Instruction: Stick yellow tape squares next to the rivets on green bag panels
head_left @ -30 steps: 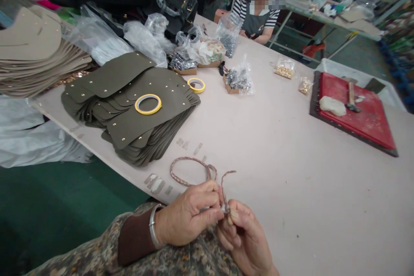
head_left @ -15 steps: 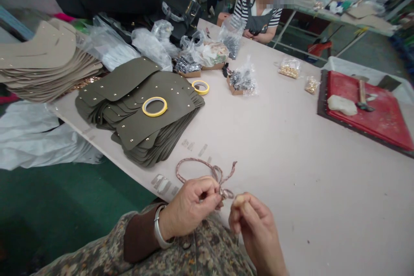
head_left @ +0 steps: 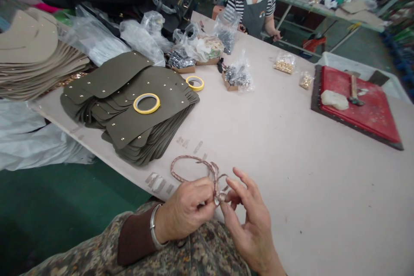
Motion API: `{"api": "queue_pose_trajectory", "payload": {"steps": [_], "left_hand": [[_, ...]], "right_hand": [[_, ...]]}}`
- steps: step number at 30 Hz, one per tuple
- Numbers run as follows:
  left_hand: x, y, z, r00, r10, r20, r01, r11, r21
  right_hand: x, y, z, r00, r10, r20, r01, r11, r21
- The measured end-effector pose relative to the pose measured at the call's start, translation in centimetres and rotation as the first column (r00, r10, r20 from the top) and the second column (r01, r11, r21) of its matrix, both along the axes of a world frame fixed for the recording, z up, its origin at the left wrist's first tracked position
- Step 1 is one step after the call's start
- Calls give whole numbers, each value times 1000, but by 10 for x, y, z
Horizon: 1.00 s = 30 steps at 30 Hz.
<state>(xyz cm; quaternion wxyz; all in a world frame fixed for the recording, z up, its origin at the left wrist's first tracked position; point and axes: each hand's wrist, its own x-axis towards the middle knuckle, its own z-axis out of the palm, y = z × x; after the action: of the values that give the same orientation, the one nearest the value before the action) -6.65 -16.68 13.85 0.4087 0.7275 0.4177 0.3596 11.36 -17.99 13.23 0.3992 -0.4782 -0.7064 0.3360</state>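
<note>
A thin brownish-pink braided cord (head_left: 215,177) is bunched in a knot at my fingertips, with a long loop of it spreading over the table to the left. My left hand (head_left: 189,207) pinches the cord just below the loop, its fingers curled in. From the other side, my right hand (head_left: 250,220) has thumb and index finger closed at the knot, while its other fingers stretch upward. The exact grip inside the knot is partly hidden by the fingertips. Beyond the cord lies a stack of dark olive panels (head_left: 164,112) with metal studs.
Two yellow tape rolls (head_left: 157,108) lie on and beside the panels. Beige panels (head_left: 29,69) are piled at far left. Plastic bags of small metal parts (head_left: 237,75) stand further back. A red board (head_left: 377,112) carries a hammer (head_left: 354,88). A co-worker (head_left: 254,13) sits across the table.
My right hand has come left to the knot, its fingers now more spread. The cord's free end has dropped in towards the knot. The view has shifted slightly, and the co-worker's hands have parted.
</note>
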Motion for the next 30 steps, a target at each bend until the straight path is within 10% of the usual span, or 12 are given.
{"api": "queue_pose_trajectory", "payload": {"steps": [6,17,30], "left_hand": [[-2,1,-4,999,5,-47,3,989,149],[-9,0,6,988,155,-20,-156,988,-24],[-10,9,-2,986,-47,-157,58,996,64]], "right_hand": [[-5,2,2,998,35,-45,-35,999,4],[-2,11,3,1000,-12,22,8,989,148],[11,19,2,986,144,87,-160,961,227]]}}
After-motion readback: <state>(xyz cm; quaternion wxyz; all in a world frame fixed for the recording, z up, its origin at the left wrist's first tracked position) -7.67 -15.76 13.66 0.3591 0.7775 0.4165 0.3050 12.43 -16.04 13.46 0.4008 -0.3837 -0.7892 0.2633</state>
